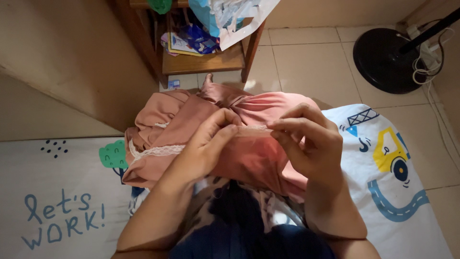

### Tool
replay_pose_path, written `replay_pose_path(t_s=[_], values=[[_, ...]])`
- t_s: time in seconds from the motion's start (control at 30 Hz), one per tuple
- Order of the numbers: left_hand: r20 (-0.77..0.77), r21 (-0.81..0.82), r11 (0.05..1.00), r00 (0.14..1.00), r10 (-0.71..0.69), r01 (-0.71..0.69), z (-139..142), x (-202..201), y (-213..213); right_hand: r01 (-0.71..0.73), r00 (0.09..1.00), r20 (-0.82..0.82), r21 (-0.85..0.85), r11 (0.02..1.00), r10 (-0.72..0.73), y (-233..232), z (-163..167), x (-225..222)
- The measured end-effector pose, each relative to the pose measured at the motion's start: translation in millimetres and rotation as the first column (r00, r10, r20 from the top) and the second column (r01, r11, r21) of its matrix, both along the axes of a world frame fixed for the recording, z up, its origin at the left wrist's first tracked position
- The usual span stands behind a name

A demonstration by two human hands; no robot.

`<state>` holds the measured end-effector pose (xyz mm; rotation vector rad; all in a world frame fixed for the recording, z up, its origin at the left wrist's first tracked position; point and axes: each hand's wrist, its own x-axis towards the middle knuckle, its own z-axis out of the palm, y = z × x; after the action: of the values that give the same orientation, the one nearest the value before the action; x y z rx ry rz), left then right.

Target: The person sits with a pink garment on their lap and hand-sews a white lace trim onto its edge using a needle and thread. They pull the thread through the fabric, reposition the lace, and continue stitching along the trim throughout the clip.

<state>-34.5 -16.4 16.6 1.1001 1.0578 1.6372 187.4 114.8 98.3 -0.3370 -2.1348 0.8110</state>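
Garment [249, 158]: dusty-pink soft cloth, crumpled and bunched in loose folds, heaped under and between both hands. Trim: narrow white lace band [155, 151], running along one edge to the left of the left hand [211, 144]. A further short stretch of lace is pulled taut between the left hand's fingertips and the right hand [306, 141].

head cam | we look steeply down from above | close on our hands and lap | single view
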Motion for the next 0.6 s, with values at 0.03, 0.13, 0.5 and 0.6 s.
replay_pose_path(t_s=[0.03,0.13,0.5,0.6], values=[[0.039,-0.001,1.0,0.999,-0.023,0.023,-0.4,0.6,-0.7,-0.005,1.0,-0.009,0.003,1.0,0.005,-0.8,-0.3,0.1],[0.167,-0.036,0.995,0.982,-0.083,0.09,3.9,5.1,-1.8,-0.029,0.999,-0.036,0.007,1.0,0.029,-2.6,-0.1,-0.1],[0.229,-0.225,0.97,0.972,-0.043,0.096,33.2,15.9,-8.9,-0.089,0.993,-0.082,-0.033,0.996,0.086,-3.4,1.1,-0.1],[0.233,-0.213,0.973,0.971,-0.042,0.093,36.0,16.0,-10.3,-0.087,0.995,-0.046,0.009,0.996,0.088,-2.5,4.2,0.7]])
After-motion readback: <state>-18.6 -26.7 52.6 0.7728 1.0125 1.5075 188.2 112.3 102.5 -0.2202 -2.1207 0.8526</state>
